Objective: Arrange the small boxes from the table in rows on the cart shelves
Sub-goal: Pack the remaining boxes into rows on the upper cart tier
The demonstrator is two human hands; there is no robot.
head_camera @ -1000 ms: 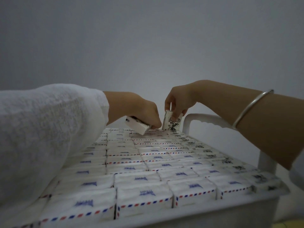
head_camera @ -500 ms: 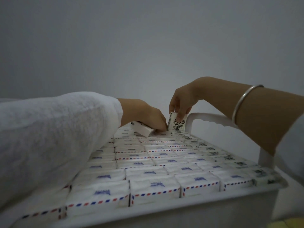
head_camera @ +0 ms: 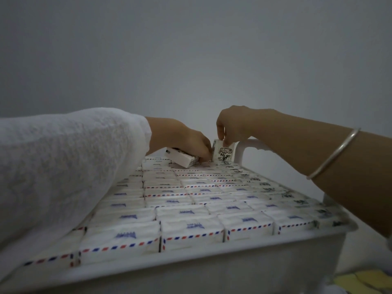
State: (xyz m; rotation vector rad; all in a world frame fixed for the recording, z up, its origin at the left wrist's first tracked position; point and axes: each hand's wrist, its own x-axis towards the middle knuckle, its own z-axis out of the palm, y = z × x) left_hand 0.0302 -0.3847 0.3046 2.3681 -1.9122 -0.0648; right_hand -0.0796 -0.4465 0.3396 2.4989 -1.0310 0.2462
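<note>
Now, far end of the cart shelf (head_camera: 212,267): my left hand (head_camera: 189,142) has its fingers curled round a tilted white box (head_camera: 183,159); my right hand (head_camera: 234,125) pinches the top of an upright flower-printed box (head_camera: 223,153) just beside it. Packed rows of boxes (head_camera: 191,209) cover the shelf.

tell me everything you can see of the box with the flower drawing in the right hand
The flower box is small and white, with a dark flower drawing on the face toward the camera. It stands upright on edge at the far end of the cart shelf, its lower edge meeting the rows of boxes. The right hand pinches its top edge. The left hand, gripping a plain box, is close beside it; contact unclear.
</note>
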